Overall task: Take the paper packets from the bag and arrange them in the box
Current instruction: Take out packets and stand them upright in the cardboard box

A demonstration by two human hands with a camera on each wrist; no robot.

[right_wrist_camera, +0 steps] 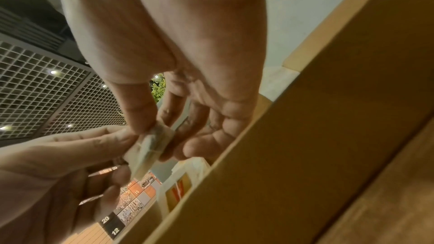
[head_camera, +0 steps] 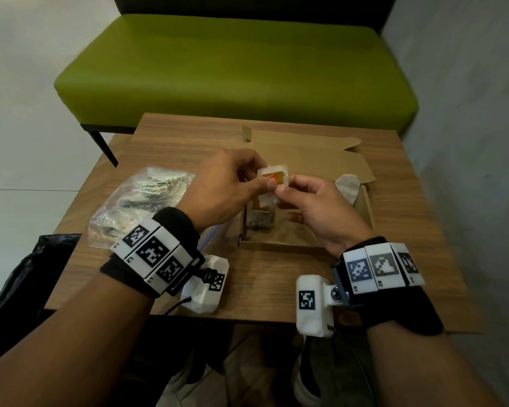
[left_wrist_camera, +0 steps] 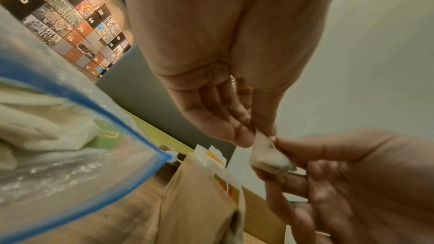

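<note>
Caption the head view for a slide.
Both hands pinch a paper packet above the open box.

I sit in what looks like a public lounge or lobby: a green upholstered bench faces my small wood-grain table, a wall of numbered photo tiles rises nearby, and a grid ceiling holds recessed lights.

An open cardboard box sits on a wooden table, its lid flap lying flat behind it. Both hands, the left hand and right hand, hover together over the box's left half, blocking entry there. Upright packets fill its left end; another packet leans in the far right corner. Bare box floor lies between. A plastic bag crowds the table just left of the box.
</note>
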